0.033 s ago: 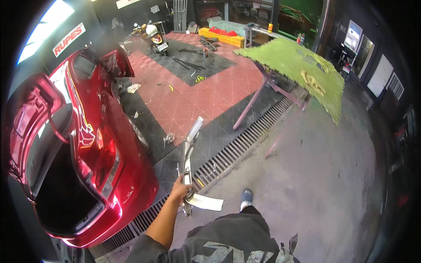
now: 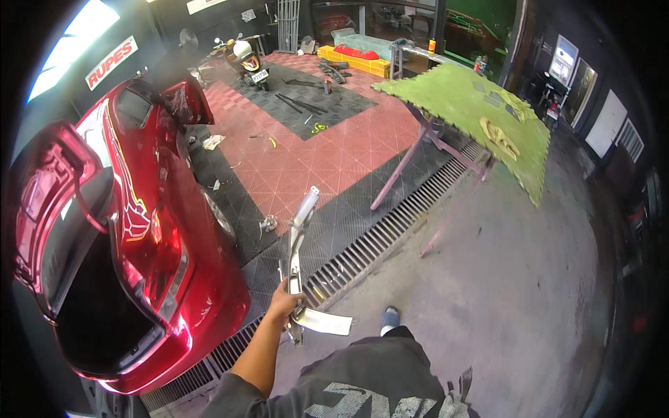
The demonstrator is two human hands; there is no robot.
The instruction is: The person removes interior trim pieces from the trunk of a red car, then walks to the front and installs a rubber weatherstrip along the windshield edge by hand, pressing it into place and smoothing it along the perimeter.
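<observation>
My left hand [image 2: 284,302] is closed around the middle of a long silver-and-white bracket-like part [image 2: 302,210]. One narrow arm of the part points up and away from me; a broad pale strip sticks out to the right below my fingers. I cannot make out its exact kind. To the left of this hand stands a red car [image 2: 219,289] with its rear lid [image 2: 59,164] raised and a door open farther along. My right hand is out of view.
A slatted floor drain [image 2: 380,247] crosses diagonally ahead. At the right stands a table with a green mat [image 2: 453,90] on top, a tan cloth [image 2: 497,139] on it, and pink legs. Farther back are a motorbike [image 2: 256,73], black strips on the tiles, and a yellow crate [image 2: 359,63].
The view has shifted very slightly, and my left hand with the silver-and-white part sits a touch farther left in it. The grip is the same.
</observation>
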